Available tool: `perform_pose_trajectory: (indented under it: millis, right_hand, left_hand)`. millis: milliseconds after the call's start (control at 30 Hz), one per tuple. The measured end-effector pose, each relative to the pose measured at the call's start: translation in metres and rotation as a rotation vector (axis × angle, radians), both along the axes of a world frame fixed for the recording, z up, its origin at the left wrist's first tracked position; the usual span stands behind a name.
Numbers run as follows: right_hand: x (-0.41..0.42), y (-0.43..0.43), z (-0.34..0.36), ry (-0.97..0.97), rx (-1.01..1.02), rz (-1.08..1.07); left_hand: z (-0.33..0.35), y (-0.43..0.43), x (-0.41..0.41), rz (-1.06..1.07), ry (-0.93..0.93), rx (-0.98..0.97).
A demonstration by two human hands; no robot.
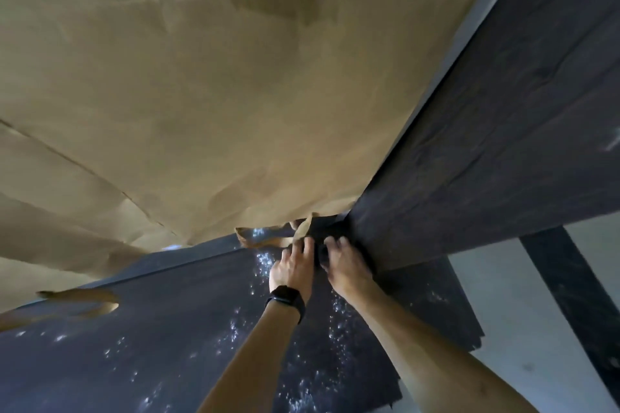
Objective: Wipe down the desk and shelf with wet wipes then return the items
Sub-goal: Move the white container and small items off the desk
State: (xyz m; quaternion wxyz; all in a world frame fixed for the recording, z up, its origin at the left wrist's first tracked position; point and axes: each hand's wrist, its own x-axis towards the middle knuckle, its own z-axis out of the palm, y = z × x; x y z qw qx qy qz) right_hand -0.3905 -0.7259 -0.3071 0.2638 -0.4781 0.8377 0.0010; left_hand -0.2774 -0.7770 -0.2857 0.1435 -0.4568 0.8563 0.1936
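Hands met at the far corner, where the dark desk [167, 329] ran up against the dark shelf board [503, 127] slanting across on the right. The left hand [293, 265], a black band [285, 299] on its wrist, lay with its fingers reaching to the torn edge [268, 236] of the brown paper [201, 94] that covered the wall behind. The right hand [345, 265] sat just beside it, fingers bent down over something dark [318, 246] between the two. Whether either hand truly gripped anything, or only pressed, I could not tell in that shadow. Wet droplets [339, 312] glistened on the desk under both forearms.
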Motion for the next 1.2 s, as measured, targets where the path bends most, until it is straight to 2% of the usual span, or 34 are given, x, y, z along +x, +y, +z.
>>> perform_pose_trajectory:
  millis: [100,333,500,667,800,933,1200]
  right_hand:
    - [0.003,0.014,0.006,-0.019,-0.016,-0.044]
    - [0.001,0.111,0.047,-0.317,-0.059,-0.158]
    - [-0.055,0.183,0.065,-0.329,-0.061,-0.116]
    - [-0.138,0.224,0.061,-0.281,-0.140,-0.124]
    - [-0.203,0.252,0.057,-0.283,-0.144,-0.082]
    - [-0.253,0.279,0.053,-0.266,-0.162,-0.069]
    - [-0.312,0.319,0.062,-0.265,-0.262,-0.088]
  left_hand:
    - [-0.002,0.011,0.013,-0.033,0.020,0.028]
    - [-0.003,0.062,0.051,0.056,0.130,0.071]
    - [-0.002,0.110,0.040,0.120,0.225,0.063]
    - [0.011,0.163,-0.024,0.053,0.326,0.024]
    - [0.030,0.198,-0.109,0.062,0.400,-0.045]
    - [0.057,0.207,-0.197,0.117,0.429,-0.030]
    - [0.080,0.182,-0.302,0.098,0.280,-0.035]
